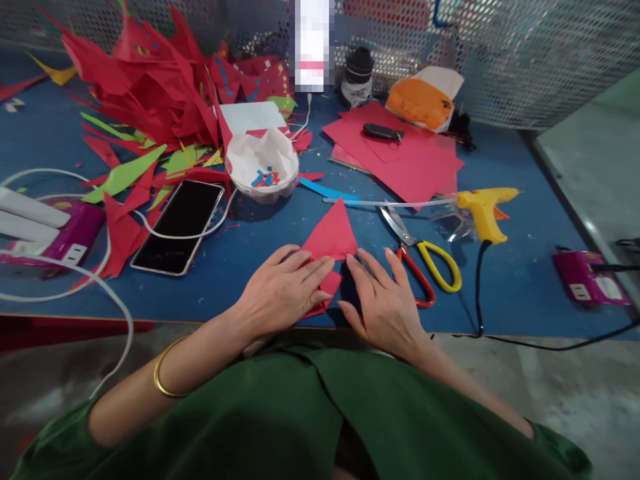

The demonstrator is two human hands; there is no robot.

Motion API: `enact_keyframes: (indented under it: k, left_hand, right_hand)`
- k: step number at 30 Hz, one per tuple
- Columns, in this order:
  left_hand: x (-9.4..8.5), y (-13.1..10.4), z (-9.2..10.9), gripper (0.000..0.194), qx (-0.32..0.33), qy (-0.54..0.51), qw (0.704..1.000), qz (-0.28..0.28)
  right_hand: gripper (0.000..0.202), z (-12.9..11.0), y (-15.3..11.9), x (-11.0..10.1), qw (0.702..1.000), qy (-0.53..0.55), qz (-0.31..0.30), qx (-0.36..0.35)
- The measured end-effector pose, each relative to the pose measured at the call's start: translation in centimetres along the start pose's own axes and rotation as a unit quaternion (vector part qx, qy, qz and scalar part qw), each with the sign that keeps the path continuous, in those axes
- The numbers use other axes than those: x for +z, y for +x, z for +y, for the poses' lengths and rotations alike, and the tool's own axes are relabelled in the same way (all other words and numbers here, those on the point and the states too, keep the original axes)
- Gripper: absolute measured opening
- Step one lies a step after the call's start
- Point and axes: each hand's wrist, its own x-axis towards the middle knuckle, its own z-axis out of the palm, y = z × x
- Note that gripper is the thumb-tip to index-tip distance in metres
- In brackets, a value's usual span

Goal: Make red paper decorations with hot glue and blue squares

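Red paper point(332, 233) touched by palm-down hands point(283, 288) point(389, 303)

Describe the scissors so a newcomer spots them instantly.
On the blue tabletop, find the right hand, then look between it and the yellow glue gun. There lie the scissors, set apart by one red and one yellow handle loop.

Centre of frame: left hand point(285, 288) lay flat over folded red paper point(333, 233); right hand point(387, 300) touched its right corner. Scissors point(411, 241) and yellow glue gun point(484, 210) lay right of centre; red paper scraps point(150, 87) filled upper left.
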Motion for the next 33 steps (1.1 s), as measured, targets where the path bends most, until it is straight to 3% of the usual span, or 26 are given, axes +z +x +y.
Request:
enact_keyframes:
  k: [7, 13, 19, 27, 33]
  left_hand:
    - [0.2, 0.1, -0.1, 0.046, 0.004, -0.013, 1.000, 0.017]
    - [0.1, 0.2, 0.0, 0.046, 0.003, -0.001, 1.000, 0.003]
    - [0.1, -0.1, 0.1, 0.047, -0.009, -0.010, 1.000, 0.024]
    - [0.2, -0.2, 0.1, 0.046, -0.030, -0.042, 0.998, 0.039]
    - [0.4, 0.1, -0.4, 0.049, -0.079, -0.118, 0.989, 0.033]
  right_hand:
    - [0.061, 0.3, -0.5, -0.5, 0.998, 0.016, 0.034, 0.056]
    - [0.063, -0.1, 0.9, 0.0, 0.998, 0.041, -0.025, -0.029]
    - [0.064, 0.3, 0.4, 0.1, 0.999, 0.012, -0.039, -0.026]
    - [0.063, 0.6, 0.3, -0.3, 0.998, -0.003, -0.045, -0.050]
    - [0.053, 0.7, 0.9, -0.1, 0.998, -0.010, -0.003, -0.065]
